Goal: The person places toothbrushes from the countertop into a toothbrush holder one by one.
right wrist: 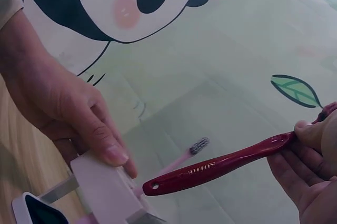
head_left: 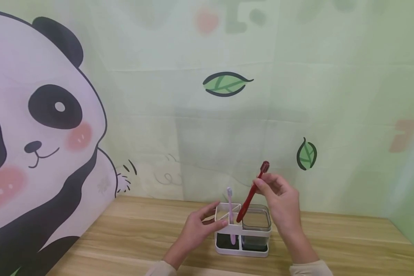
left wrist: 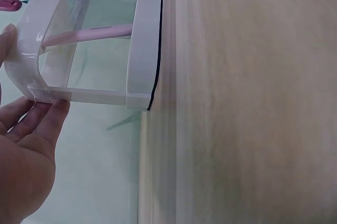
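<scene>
A white toothbrush holder [head_left: 252,253] with divided slots stands on the table. My left hand [head_left: 201,227] grips its left end, thumb at the front and fingers behind. In one slot a pink toothbrush [head_left: 230,203] stands upright, bristles up; its lower end shows through the open frame. Between thumb and fingers my right hand [head_left: 284,203] pinches a dark red toothbrush [head_left: 250,197] near its head. That brush slants, bristles up, with its handle end [right wrist: 155,186] over the holder's slots. A clear cup [head_left: 257,219] sits in the holder's right side.
The wood-grain table [head_left: 141,230] runs back to a pale green cloth backdrop [head_left: 141,92]. A large panda [head_left: 55,134] is printed on it at the left, with green leaves [head_left: 225,84] further right.
</scene>
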The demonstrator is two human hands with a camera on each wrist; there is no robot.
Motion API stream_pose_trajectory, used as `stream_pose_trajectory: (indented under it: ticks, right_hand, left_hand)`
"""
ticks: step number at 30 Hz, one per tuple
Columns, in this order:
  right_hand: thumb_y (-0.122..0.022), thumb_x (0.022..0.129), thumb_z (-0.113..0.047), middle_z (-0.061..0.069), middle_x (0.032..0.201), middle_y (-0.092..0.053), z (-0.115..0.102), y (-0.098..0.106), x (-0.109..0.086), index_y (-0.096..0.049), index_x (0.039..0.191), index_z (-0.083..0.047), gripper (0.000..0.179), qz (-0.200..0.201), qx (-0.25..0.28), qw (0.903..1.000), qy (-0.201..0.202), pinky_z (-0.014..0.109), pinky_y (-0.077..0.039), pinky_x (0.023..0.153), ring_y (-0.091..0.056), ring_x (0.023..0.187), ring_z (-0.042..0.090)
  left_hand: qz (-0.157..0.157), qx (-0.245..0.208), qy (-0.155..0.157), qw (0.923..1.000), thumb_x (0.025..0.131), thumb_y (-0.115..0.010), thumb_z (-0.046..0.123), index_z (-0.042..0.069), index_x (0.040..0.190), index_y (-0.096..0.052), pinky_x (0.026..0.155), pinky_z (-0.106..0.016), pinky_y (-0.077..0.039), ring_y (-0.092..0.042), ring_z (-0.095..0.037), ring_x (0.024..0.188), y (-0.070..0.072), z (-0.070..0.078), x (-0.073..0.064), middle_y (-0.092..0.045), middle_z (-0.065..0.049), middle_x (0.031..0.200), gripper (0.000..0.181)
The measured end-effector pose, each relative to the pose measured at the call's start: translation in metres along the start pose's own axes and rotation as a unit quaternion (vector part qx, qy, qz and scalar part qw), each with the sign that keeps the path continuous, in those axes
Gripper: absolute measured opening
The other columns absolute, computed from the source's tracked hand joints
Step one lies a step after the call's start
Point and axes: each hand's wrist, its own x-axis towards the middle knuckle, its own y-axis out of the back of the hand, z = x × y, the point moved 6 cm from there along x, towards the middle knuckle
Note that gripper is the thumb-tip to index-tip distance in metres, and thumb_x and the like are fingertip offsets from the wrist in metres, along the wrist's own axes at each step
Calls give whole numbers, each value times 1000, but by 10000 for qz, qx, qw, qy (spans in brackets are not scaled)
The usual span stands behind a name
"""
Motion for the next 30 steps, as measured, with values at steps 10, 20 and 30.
stream_pose_trajectory:
  ticks: [10,20,30]
  right_hand:
    - [-75,103,-23,10,112,-77,16,-13,-2,-71,120,-6,25,-72,-414,9991,-29,27,-55,97,-75,97,19]
    - [-76,102,-19,8,108,-77,29,-25,-2,-73,118,-6,21,-228,-606,9979,-27,35,-57,96,-73,98,24]
    - [-76,101,-15,7,104,-76,42,-33,-4,-73,115,-5,18,-379,-671,9970,-24,29,-57,92,-71,97,23]
  left_hand:
    - [31,-97,-74,9999,95,-84,19,-1,149,-58,104,-46,-57,-60,-43,132,-1,3,-1,-63,-26,142,64]
    - [45,-101,-43,9999,95,-84,20,-1,150,-58,103,-47,-57,-60,-45,132,1,3,-2,-62,-26,144,64]
    - [43,3,8,10000,94,-85,25,2,149,-59,102,-46,-58,-61,-43,131,1,-1,0,-61,-24,145,65]
